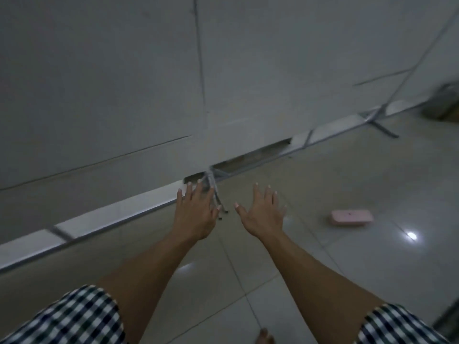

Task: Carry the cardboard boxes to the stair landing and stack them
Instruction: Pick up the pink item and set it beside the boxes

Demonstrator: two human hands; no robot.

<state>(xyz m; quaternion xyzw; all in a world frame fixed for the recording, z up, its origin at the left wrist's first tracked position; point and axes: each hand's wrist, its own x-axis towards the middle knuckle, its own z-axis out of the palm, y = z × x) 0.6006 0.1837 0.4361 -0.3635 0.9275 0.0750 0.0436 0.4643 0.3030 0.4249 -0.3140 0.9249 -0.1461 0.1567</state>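
Observation:
Both arms stretch forward over a glossy tiled floor. My left hand [196, 209] is open, fingers spread, palm down, holding nothing. My right hand [263, 212] is beside it, also open and empty. No cardboard box is clearly in view; a blurred brownish shape [444, 103] sits at the far right edge by the wall, and I cannot tell what it is.
A large grey panel wall [124, 83] on metal feet [218, 194] runs diagonally across the left and top. A flat pink object [351, 218] lies on the floor tiles [347, 269] to the right. My bare toes [264, 337] show at the bottom.

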